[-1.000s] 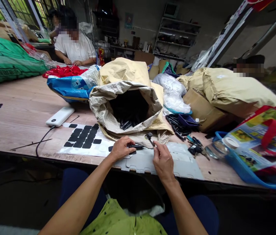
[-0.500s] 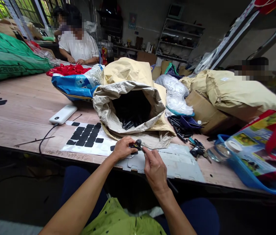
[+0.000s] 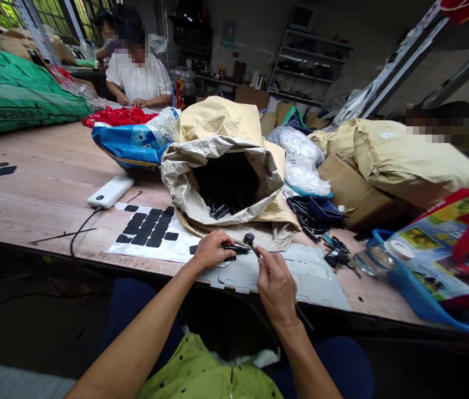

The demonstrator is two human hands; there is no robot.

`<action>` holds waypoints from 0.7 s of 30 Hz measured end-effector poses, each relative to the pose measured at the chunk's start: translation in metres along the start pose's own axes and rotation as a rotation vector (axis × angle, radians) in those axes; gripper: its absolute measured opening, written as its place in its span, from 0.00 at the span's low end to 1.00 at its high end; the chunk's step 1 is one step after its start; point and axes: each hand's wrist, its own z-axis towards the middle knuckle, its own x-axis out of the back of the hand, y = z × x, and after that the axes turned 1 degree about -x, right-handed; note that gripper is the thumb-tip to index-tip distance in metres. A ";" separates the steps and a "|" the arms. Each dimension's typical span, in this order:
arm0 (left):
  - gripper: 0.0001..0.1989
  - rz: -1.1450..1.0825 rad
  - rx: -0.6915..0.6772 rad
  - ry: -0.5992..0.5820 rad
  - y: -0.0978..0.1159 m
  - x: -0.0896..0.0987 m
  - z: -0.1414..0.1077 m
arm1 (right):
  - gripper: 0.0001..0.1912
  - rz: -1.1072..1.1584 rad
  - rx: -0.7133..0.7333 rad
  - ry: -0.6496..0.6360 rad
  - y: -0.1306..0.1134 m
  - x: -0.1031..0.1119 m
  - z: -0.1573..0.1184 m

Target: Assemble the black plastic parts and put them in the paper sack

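Observation:
My left hand [image 3: 212, 250] is closed on a slim black pen-like piece [image 3: 237, 249], which lies level just above the grey board [image 3: 313, 271] at the table's front edge. My right hand [image 3: 276, 285] grips a small hammer [image 3: 249, 239] with a round dark head and a thin metal shaft. The head is up and slightly right of the black piece, apart from it. Below my right hand the dark handle end shows. Left of my hands lies a white sheet [image 3: 113, 247] bearing rows of black rounded patches [image 3: 148, 228].
An open paper sack [image 3: 176, 177] of black pieces stands just behind my hands. To the left are a white power bank [image 3: 110, 190] and its cable. Keys [image 3: 338, 255], a bottle [image 3: 377, 257] and a blue basket [image 3: 421, 296] sit right. Another person [image 3: 138, 75] works across the table.
My right hand has moved right and a little down, drawing the hammer head away from my left fingers. More of the black piece shows. The camera view has shifted slightly.

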 end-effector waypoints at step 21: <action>0.09 0.107 -0.077 -0.056 0.000 0.003 -0.002 | 0.16 -0.322 -0.066 0.055 0.056 -0.026 0.024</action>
